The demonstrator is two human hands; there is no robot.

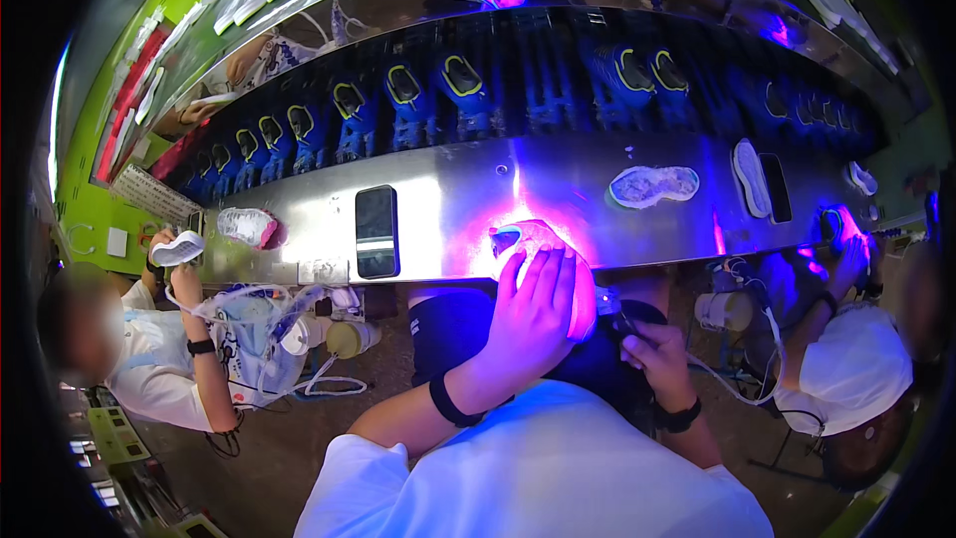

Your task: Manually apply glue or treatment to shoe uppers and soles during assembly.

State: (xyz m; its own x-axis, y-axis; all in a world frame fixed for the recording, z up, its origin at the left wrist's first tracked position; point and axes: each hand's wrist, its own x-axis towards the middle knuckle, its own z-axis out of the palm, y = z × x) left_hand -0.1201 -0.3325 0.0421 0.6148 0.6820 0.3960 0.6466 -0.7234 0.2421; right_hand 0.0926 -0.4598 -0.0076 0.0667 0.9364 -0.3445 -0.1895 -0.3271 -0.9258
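Observation:
A shoe (535, 235), lit pink and violet, is at the near edge of the metal bench. My left hand (543, 304) lies over it, fingers closed round its side and hiding much of it. The shoe's dark opening shows at its left end. To the right, my right hand (657, 359) is closed round the dark handle of a small tool (607, 301), whose metallic head points at the shoe's near side. A small bright spot shows on that head. Its exact kind is unclear. Violet light spreads over the bench around the shoe.
On the bench (558, 164) lie a phone (377, 231), a loose white sole (653, 186), another sole (751, 177) beside a dark phone, and a pink-tipped shoe part (247, 227). Blue shoes (403, 90) stand in a dark rack behind. People work at left and right, near hoses and pots.

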